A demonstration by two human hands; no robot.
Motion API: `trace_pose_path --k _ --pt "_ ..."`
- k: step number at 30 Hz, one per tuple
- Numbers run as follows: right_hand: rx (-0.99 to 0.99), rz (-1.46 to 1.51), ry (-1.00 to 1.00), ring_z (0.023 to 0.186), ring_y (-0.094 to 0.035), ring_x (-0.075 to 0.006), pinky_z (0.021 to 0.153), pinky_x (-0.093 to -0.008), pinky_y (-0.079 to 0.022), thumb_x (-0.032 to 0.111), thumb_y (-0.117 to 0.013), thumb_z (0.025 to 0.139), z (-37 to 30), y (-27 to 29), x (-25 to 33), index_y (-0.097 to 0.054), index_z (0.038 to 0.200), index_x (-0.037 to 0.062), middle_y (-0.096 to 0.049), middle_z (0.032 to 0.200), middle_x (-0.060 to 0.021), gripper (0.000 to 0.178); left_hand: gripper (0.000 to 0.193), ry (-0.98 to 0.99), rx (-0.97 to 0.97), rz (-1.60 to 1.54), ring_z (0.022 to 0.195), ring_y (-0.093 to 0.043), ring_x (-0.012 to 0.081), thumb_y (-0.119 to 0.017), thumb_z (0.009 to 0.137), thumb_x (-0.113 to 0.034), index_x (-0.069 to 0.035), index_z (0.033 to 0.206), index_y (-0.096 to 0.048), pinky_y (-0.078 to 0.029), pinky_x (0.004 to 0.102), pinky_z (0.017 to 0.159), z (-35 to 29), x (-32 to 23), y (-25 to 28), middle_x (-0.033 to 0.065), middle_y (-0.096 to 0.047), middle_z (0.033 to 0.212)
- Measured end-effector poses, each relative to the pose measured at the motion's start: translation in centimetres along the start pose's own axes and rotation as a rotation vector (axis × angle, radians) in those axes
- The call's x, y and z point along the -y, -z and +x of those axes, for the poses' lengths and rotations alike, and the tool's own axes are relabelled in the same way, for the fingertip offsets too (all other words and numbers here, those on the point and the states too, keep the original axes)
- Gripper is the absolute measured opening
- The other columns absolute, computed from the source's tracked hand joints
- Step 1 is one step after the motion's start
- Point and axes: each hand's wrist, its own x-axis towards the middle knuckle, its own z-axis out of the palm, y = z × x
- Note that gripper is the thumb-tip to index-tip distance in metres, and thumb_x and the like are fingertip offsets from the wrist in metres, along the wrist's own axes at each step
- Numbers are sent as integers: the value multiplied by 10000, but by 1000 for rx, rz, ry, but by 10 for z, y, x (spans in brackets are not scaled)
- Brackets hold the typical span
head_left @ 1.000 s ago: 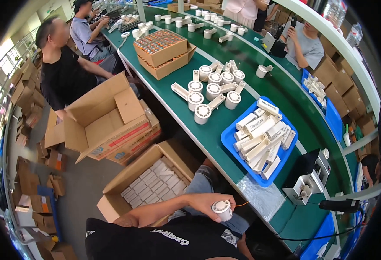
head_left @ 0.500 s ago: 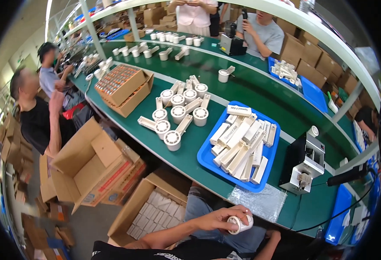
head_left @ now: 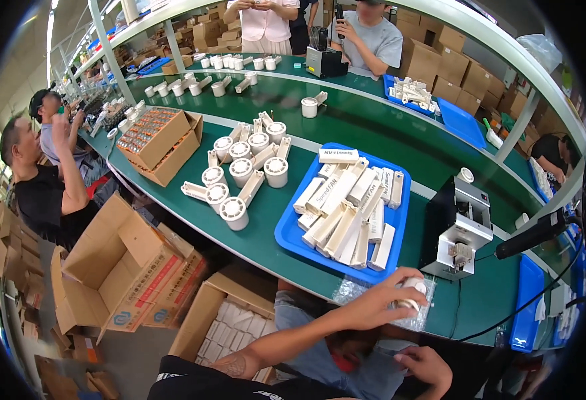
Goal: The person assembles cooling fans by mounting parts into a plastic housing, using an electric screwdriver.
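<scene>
My left hand [head_left: 390, 301] reaches over the near edge of the table, fingers curled round a small white round plastic housing [head_left: 410, 301]. Beneath it lies a clear plastic bag [head_left: 421, 317]. Lower down, over my lap, my right hand [head_left: 428, 369] is loosely open and holds nothing. Just beyond my left hand stands a blue tray [head_left: 288, 240] heaped with long white plastic handles [head_left: 338, 197]. Left of the tray, several white handheld fan bodies [head_left: 234, 212] stand close together, each a round head with a handle attached.
A black and silver machine [head_left: 458, 230] stands right of the tray. Brown cartons of cylindrical cells [head_left: 153, 143] sit at the left. An open carton of white pieces [head_left: 193, 320] is beside my legs, near an empty carton [head_left: 110, 267]. Co-workers [head_left: 46, 173] sit left and across.
My left hand has carried the white housing forward and right, from over my lap to the table edge. The right hand shows more fully now. The whole view has shifted slightly.
</scene>
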Motion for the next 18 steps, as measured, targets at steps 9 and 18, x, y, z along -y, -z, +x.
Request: trace_pose_path --k 9,18 --pt "266 253 830 1084 -763 -282 996 -384 -589 74 -771 922 -72 55 23 -676 1270 -110 -766 1191 -219 404 283 68 -138 16 1331 -556 309 -780 937 -88 -139 1215 -761 -491 384 1050 1 11 -55 161 -474 1469" --pt "-84 631 983 1004 -706 -207 942 -344 -557 144 -621 1047 -41 53 2 -677 1221 -81 -730 1091 -149 289 279 56 -93 151 1305 -584 350 -813 834 -60 -121 1106 -807 -472 418 1109 8 21 -44 160 -542 1442"
